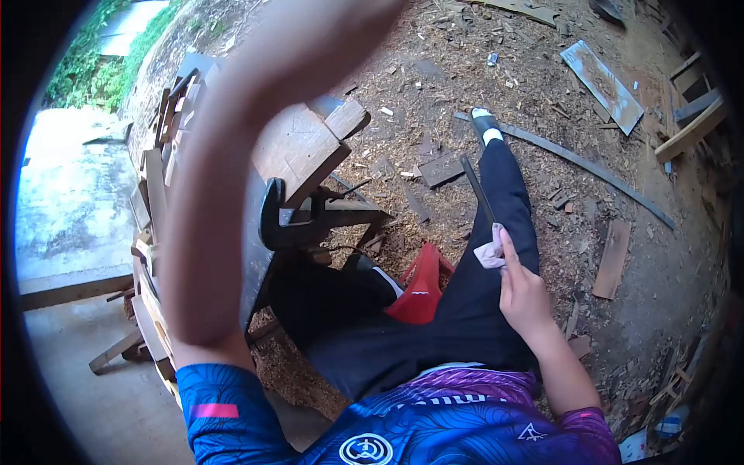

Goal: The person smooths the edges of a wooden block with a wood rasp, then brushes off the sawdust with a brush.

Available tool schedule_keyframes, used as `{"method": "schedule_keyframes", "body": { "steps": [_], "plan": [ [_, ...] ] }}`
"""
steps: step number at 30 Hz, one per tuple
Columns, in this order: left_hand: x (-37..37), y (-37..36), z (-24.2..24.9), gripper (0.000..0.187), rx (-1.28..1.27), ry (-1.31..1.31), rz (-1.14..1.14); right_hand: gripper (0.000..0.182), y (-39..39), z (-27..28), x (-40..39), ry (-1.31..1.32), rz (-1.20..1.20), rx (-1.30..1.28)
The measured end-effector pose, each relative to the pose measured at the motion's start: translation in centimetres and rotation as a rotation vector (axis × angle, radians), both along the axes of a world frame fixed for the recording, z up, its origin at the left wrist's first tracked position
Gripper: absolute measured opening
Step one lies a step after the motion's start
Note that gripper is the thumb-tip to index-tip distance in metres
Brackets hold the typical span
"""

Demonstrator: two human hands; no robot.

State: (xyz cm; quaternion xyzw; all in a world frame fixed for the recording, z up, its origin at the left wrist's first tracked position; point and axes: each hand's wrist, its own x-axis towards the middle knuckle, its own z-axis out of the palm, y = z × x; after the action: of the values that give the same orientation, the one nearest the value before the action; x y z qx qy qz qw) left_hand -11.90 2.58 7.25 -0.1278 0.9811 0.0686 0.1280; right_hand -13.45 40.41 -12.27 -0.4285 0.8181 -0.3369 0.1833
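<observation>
The right hand clasps crumpled pale cloth at a slim dark bar's end, a black C-clamp touches an angular wooden block, and the left hand is out of view.

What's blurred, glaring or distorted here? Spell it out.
Head view throughout: left arm smeared by blur; pale slab at left washed out by bright light; dark rounded border and fisheye bending towards the edges; right hand and bar comparatively sharp.

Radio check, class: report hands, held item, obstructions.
Right hand holding dark bar, pale cloth at near end. Left hand out of frame. Wooden board beside clamp. Left arm blocks part of view.
</observation>
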Motion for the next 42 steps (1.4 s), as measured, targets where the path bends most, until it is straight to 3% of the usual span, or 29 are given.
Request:
{"method": "schedule_keyframes", "body": {
  "steps": [3,5,7,8,12,15,16,19,20,24,27,28,32,33,35,42],
  "plan": [
    [-2.6,1.4,-6.8,0.090,0.012,-0.078,0.000,0.076,0.4,-1.0,0.1,-0.014,0.005,-0.057],
    [-2.7,0.1,-10.3,0.080,-0.149,0.187,-0.251,0.076,1.1,-1.2,0.1,-0.032,-0.016,-0.045],
    [-1.7,0.4,-9.3,0.064,-0.160,0.419,-0.275,0.075,1.3,-1.1,-0.1,-0.060,-0.032,-0.002],
    [-1.7,0.1,-8.3,0.077,0.022,0.272,-0.212,0.075,1.3,-0.7,-0.1,-0.090,-0.039,0.042],
    [-2.0,-0.1,-3.7,0.078,0.457,0.159,0.001,0.075,0.7,-2.1,0.3,-0.123,-0.010,-0.019],
    [-1.7,-2.1,-1.1,0.070,0.432,0.134,-0.080,0.073,0.2,-2.0,0.2,-0.169,0.030,-0.015],
    [-1.4,-2.4,0.1,0.055,0.359,0.047,-0.053,0.072,0.2,-1.8,0.1,-0.202,0.036,0.013],
    [0.8,-1.2,2.6,0.041,0.046,-0.097,-0.042,0.072,0.2,-2.1,-0.2,-0.178,0.036,-0.005],
    [1.4,-1.2,2.3,0.032,0.049,-0.062,-0.002,0.073,0.3,-2.3,-0.2,-0.152,0.033,-0.027],
    [4.4,-0.6,2.0,0.032,0.077,0.131,0.010,0.072,0.3,-1.8,-0.4,-0.166,0.055,-0.084],
    [8.6,-0.3,0.5,0.084,-0.151,0.283,0.055,0.071,-0.5,-0.5,-0.2,-0.189,0.087,-0.198],
    [9.6,-0.3,0.6,0.120,-0.103,0.156,0.167,0.072,-1.1,0.3,-0.1,-0.202,0.102,-0.240],
    [12.2,-0.3,-1.6,0.144,0.071,0.193,0.263,0.076,-5.6,5.0,0.1,-0.185,0.210,-0.333],
    [12.3,0.4,-2.2,0.141,-0.059,0.174,0.274,0.077,-7.2,6.3,0.3,-0.132,0.240,-0.400],
    [12.3,0.4,-3.0,0.136,-0.037,0.232,0.297,0.073,-10.0,8.8,0.6,-0.096,0.242,-0.444],
    [12.6,0.7,-3.2,0.131,-0.018,0.314,0.385,0.080,-13.4,10.5,2.4,0.138,0.277,-0.242]
  ]
}}
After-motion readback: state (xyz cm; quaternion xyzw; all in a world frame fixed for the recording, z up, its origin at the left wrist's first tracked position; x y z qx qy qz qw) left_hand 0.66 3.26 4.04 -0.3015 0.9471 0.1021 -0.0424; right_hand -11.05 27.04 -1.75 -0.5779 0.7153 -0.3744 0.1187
